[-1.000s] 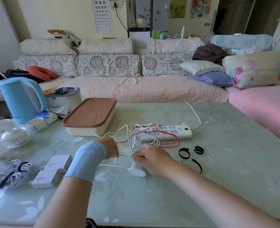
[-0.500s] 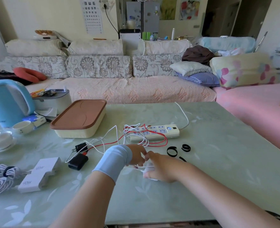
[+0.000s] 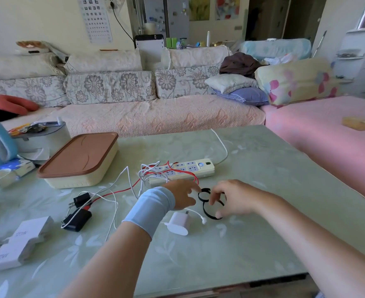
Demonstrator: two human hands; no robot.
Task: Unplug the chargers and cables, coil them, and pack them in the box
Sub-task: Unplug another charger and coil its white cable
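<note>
Once white charger [image 3: 178,224] is dropped, right hand [image 3: 235,197] pinches black strap [image 3: 208,215], left hand [image 3: 180,195] spread beside it.

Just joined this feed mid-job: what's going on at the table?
A person is at the black strap loops by the cream power strip. The right hand pinches one loop; the left hand reaches to another, fingers straight. The white charger lies loose on the green table. The brown-lidded cream box is closed.
</note>
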